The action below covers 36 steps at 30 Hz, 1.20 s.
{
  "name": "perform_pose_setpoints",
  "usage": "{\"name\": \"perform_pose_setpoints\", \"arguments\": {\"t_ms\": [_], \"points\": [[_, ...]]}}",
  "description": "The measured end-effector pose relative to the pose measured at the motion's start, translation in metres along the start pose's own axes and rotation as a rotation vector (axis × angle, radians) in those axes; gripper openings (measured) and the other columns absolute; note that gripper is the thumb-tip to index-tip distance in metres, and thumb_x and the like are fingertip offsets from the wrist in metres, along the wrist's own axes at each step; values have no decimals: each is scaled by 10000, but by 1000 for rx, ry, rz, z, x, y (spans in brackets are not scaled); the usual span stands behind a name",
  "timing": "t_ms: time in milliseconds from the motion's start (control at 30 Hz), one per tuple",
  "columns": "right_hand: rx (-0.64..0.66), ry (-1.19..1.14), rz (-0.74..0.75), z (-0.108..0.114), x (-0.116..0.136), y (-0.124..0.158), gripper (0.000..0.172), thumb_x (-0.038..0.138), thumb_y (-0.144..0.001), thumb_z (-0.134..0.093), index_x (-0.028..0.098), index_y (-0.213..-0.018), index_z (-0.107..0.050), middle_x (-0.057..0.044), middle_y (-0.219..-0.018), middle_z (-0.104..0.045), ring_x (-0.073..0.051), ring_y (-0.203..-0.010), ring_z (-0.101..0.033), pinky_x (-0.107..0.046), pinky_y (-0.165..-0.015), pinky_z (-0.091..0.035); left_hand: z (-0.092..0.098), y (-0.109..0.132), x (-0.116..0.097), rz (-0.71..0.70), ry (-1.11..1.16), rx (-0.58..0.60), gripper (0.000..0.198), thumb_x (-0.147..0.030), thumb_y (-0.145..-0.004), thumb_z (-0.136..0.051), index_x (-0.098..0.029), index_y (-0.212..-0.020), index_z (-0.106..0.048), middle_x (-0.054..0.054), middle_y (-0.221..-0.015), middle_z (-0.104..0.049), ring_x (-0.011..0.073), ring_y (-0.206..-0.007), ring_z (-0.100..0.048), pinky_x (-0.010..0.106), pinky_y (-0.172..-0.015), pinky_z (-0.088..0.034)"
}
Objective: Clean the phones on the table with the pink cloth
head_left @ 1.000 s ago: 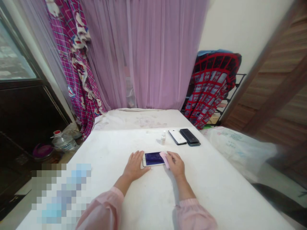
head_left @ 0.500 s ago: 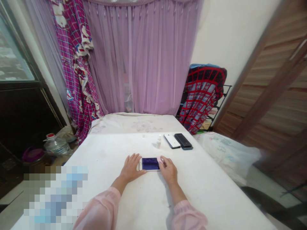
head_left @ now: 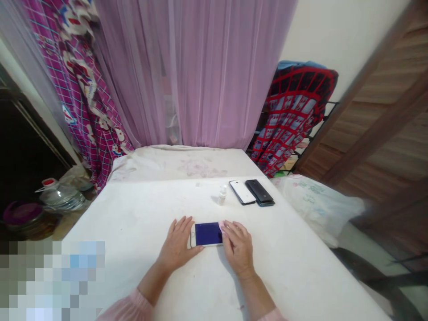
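A white smartphone [head_left: 207,233] with a dark blue screen lies sideways on the white-covered table. My left hand [head_left: 176,243] grips its left end, thumb along the near edge and fingers by the far edge. Over the phone's right end, my right hand [head_left: 239,247] has its fingers closed on a small pink cloth [head_left: 221,226], pressed to the glass. Most of the cloth is hidden under the fingers.
Beyond the hands stand a small clear bottle [head_left: 222,196], a white phone [head_left: 242,192] and stacked dark phones [head_left: 260,192]. A large water jug [head_left: 62,195] sits on the floor at left. A white plastic bag [head_left: 317,207] lies right of the table [head_left: 160,196].
My view has tilted down and come closer. My right hand's fingers lie flatter over the cloth at the phone's right end. My left hand keeps its hold.
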State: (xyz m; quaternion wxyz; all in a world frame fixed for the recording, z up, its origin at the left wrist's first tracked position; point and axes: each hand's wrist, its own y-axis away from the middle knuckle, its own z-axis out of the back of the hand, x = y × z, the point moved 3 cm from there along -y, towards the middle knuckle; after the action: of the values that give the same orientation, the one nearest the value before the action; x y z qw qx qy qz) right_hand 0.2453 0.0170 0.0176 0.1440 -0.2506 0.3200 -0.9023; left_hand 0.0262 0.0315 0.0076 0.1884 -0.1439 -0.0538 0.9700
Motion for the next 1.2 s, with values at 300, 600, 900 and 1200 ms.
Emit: {"name": "perform_pose_setpoints", "arguments": {"t_ms": [300,600,900,1200], "points": [[219,77,-22,-4,4,6,361,292,-905,-490,255,-1240,-619,-50,-1239,-638,-259,-1109,-544,-426,-941,-436,-2,4,1,-47,45,-72,726,-596,-797,-583,-203,-1382,-407,121,-1452,-445,326,-1364,-354,536,-1138,-229],[343,165,35,1,12,18,515,304,-942,-431,210,-1444,-364,-64,-1444,-456,-274,-1318,-398,-461,-1038,-336,1,4,-2,-44,33,-73,709,-606,-815,-553,-172,-1362,-434,146,-1438,-457,335,-1355,-368,549,-1128,-242],[352,203,11,-3,12,17,541,317,-954,-396,217,-1476,-296,-67,-1466,-421,-277,-1362,-345,-504,-1071,-291,-2,2,-3,-37,18,-96,706,-611,-812,-555,-181,-1359,-438,150,-1438,-457,327,-1359,-365,541,-1129,-235],[312,175,-16,-4,6,10,458,196,-936,-363,251,-1380,-464,-37,-1381,-532,-258,-1339,-372,-498,-1069,-266,0,-1,-4,-27,11,-86,674,-600,-811,-564,-181,-1330,-472,146,-1427,-472,324,-1346,-384,540,-1122,-248]]}}
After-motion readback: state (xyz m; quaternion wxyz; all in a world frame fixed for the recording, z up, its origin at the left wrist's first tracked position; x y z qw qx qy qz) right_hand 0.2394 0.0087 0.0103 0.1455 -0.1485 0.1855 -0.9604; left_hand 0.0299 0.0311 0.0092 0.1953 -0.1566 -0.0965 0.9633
